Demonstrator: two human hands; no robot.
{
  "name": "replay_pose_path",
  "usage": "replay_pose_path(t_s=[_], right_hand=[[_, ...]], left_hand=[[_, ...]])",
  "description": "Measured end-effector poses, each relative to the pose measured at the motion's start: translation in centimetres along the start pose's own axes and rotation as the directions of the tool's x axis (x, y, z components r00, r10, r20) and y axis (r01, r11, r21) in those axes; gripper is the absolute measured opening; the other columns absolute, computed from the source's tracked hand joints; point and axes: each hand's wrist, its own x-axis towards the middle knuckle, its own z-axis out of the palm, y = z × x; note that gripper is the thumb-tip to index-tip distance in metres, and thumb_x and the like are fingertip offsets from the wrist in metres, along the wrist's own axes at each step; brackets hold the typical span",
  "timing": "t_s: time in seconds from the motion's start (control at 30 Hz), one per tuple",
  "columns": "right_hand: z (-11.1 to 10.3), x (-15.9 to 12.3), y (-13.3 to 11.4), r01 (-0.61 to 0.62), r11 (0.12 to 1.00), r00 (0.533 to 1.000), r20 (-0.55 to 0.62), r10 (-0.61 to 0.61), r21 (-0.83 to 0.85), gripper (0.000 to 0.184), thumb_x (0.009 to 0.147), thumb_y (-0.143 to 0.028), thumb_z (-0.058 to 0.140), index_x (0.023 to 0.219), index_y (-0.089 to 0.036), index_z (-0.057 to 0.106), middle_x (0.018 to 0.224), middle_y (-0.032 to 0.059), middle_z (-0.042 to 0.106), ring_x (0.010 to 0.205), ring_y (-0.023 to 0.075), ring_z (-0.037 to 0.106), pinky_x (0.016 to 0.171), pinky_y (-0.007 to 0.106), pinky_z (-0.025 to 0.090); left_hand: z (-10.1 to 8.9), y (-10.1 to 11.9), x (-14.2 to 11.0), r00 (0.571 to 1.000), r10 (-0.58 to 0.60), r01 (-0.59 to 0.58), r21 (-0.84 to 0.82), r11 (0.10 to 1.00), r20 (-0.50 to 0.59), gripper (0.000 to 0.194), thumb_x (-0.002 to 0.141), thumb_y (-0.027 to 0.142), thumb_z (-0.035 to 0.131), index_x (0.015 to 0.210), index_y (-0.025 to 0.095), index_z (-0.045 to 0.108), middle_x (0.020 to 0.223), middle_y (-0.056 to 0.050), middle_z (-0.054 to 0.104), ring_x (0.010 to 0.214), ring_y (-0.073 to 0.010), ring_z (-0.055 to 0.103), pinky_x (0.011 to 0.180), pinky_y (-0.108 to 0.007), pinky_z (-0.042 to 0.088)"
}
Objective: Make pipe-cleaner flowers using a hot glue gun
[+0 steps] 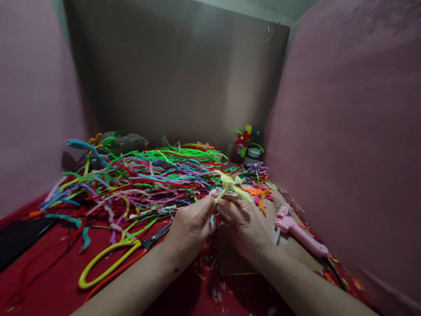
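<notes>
A pale yellow pipe-cleaner flower (227, 182) with a tufted centre is held up between my two hands, above the front of the heap. My left hand (192, 224) pinches it low on the left, near the tip of one petal. The fingers of my right hand (241, 224) are closed on its underside, and the exact grip is hidden. A small pale pink piece (215, 192) shows just behind the fingertips. Beside my left wrist lie large scissors (110, 263) with yellow and red handles. Right of my right hand rests a pink glue gun (301, 232).
Many coloured pipe cleaners (148, 175) lie heaped across the red cloth (66, 272). Cardboard (233, 259) lies under my right hand. At the back right stand finished flowers (245, 138) by a jar (253, 154). A purple flower (257, 167) lies nearer. Pink walls (355, 131) enclose both sides.
</notes>
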Motion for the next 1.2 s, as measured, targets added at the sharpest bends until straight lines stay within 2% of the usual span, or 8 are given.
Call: replay_pose_path(t_s=[0.1,0.2,0.37,0.5,0.63,0.8,0.97,1.2], right_hand=[[0.0,0.2,-0.2,0.023,1.000,0.996,0.085,-0.021,-0.017,0.012,0.075,-0.025,0.064,0.085,-0.021,0.070,0.079,0.0013,0.064,0.068,0.0124,0.051,0.064,0.025,0.041],[0.2,0.2,-0.3,0.056,0.998,0.991,0.120,-0.058,0.022,0.013,0.074,-0.021,0.063,0.085,-0.022,0.070,0.077,0.0008,0.064,0.068,0.0131,0.052,0.063,0.025,0.042],[0.5,0.1,-0.5,0.023,0.997,0.995,0.099,-0.031,0.080,0.007,0.070,-0.022,0.066,0.077,-0.019,0.069,0.070,0.0008,0.062,0.065,0.0133,0.051,0.059,0.025,0.041],[0.6,-0.2,-0.4,0.076,0.997,0.997,-0.005,-0.076,0.033,0.006,0.068,-0.023,0.069,0.071,-0.018,0.067,0.071,0.0003,0.059,0.065,0.0121,0.047,0.059,0.024,0.038],[0.5,-0.6,-0.2,0.097,0.995,0.995,-0.034,-0.098,-0.023,0.006,0.072,-0.022,0.066,0.075,-0.018,0.067,0.072,-0.0003,0.057,0.067,0.0118,0.045,0.061,0.024,0.037],[1.0,-0.6,-0.4,0.147,0.986,0.988,-0.029,-0.150,-0.079,0.005,0.073,-0.020,0.065,0.077,-0.019,0.067,0.073,-0.0014,0.057,0.067,0.0114,0.045,0.064,0.025,0.038],[1.6,0.0,-1.1,0.100,0.991,0.994,0.052,-0.095,-0.091,0.010,0.071,-0.026,0.068,0.079,-0.020,0.069,0.072,-0.0007,0.059,0.068,0.0126,0.048,0.065,0.026,0.039],[0.8,1.5,-1.0,0.077,0.990,0.992,0.107,-0.064,-0.115,0.017,0.070,-0.029,0.069,0.084,-0.020,0.071,0.077,0.0031,0.065,0.072,0.0162,0.054,0.065,0.027,0.043]], left_hand=[[-0.2,0.7,0.5,0.974,-0.215,0.227,-0.322,0.919,0.070,0.020,0.085,0.028,0.045,0.078,0.019,0.061,0.055,0.004,0.045,0.047,-0.0077,0.038,0.047,-0.020,0.030],[-0.7,1.5,0.9,0.899,-0.346,0.436,-0.626,0.647,0.268,0.018,0.081,0.033,0.051,0.081,0.018,0.061,0.046,0.008,0.036,0.038,-0.0052,0.027,0.038,-0.019,0.024],[-1.2,1.9,1.0,0.808,-0.350,0.582,-0.734,0.350,0.474,0.020,0.078,0.038,0.056,0.079,0.017,0.056,0.044,0.010,0.033,0.033,-0.0039,0.021,0.033,-0.018,0.022],[-0.8,1.3,0.7,0.907,-0.301,0.420,-0.621,0.662,0.294,0.021,0.082,0.034,0.050,0.071,0.017,0.055,0.047,0.007,0.037,0.038,-0.0055,0.028,0.039,-0.019,0.025],[-0.1,0.5,-0.1,0.999,-0.030,0.033,-0.122,0.992,0.027,0.015,0.084,0.023,0.045,0.074,0.018,0.055,0.063,0.000,0.052,0.055,-0.0107,0.046,0.055,-0.023,0.034],[0.2,-0.2,-0.6,0.996,0.083,-0.085,0.110,0.990,0.020,0.015,0.086,0.018,0.039,0.081,0.021,0.053,0.065,0.000,0.053,0.055,-0.0125,0.047,0.055,-0.024,0.033],[-0.1,0.0,0.1,0.987,-0.160,0.159,-0.201,0.967,0.010,0.021,0.087,0.027,0.041,0.071,0.020,0.053,0.055,0.004,0.044,0.049,-0.0096,0.040,0.049,-0.021,0.031],[-1.3,1.0,1.0,0.881,-0.386,0.456,-0.703,0.545,0.273,0.028,0.081,0.040,0.052,0.065,0.017,0.051,0.047,0.007,0.043,0.035,-0.0046,0.032,0.035,-0.018,0.022]])
